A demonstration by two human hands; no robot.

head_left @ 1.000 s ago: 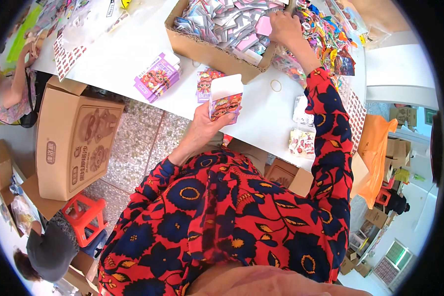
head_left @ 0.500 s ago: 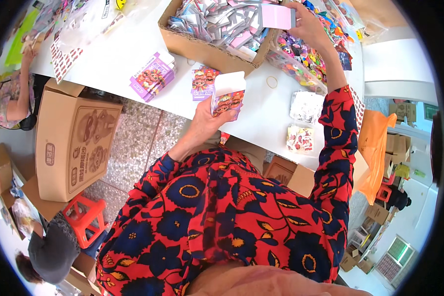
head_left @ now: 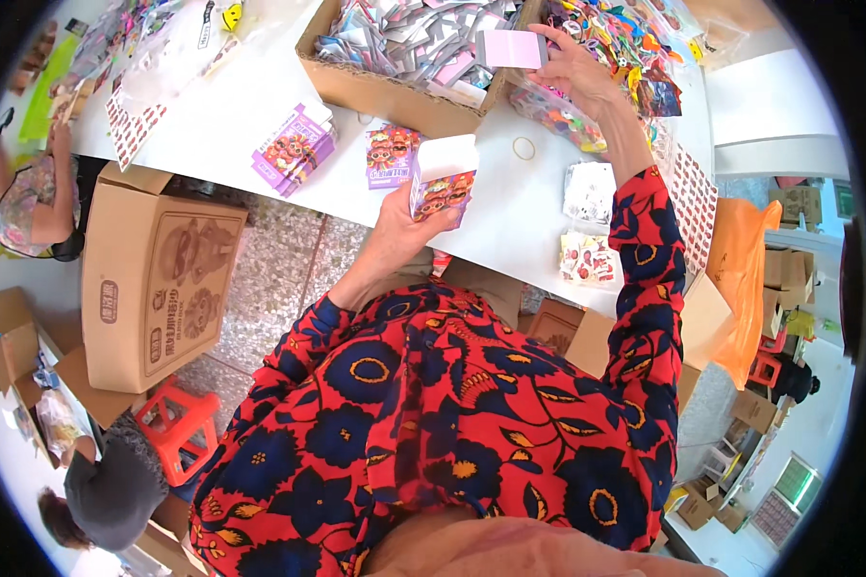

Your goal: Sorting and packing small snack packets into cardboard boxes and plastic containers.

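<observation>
Open purple box (head_left: 443,195), pink card (head_left: 512,49), both held

The person wears a bright red shirt (head_left: 524,413) printed with large navy-blue flowers (head_left: 370,375), many with yellow-orange centres, some of these ring-shaped. Between the blooms run thin dark stems (head_left: 579,396) and pointed leaves in navy and gold. The long sleeves (head_left: 645,269) carry the same print. A vertical band (head_left: 409,413) runs down the front. The left hand (head_left: 406,234) and right hand (head_left: 579,82) are bare.
</observation>
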